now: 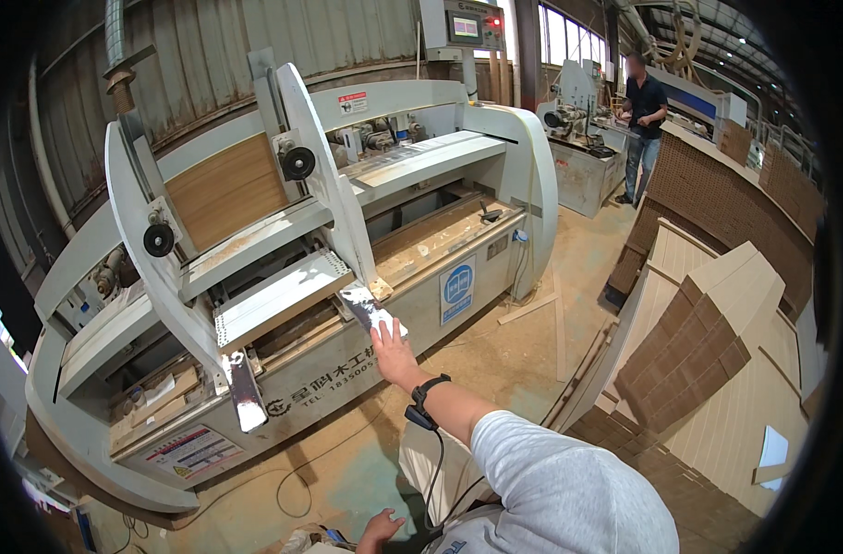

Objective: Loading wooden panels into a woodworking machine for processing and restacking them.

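Note:
My right hand (393,354) reaches forward with fingers spread, its fingertips resting on a shiny metal plate (357,300) that juts from the front of a large pale woodworking machine (543,171). A matching metal plate (247,397) sticks out farther left. Between the two lies a white perforated bed (283,294), and behind it a wood-coloured panel (220,196) leans between two upright arms with black knobs. Low at the bottom edge, my left hand (382,528) hangs near my body, fingers loosely apart and holding nothing visible. A black band with a cable circles my right wrist.
Stacks of brown wooden strips (685,355) rise on the right. A control box with a screen (466,28) stands behind the machine. Farther back, a person (643,111) stands beside another machine (583,171). Cables (297,489) and loose strips (560,337) lie on the dusty floor.

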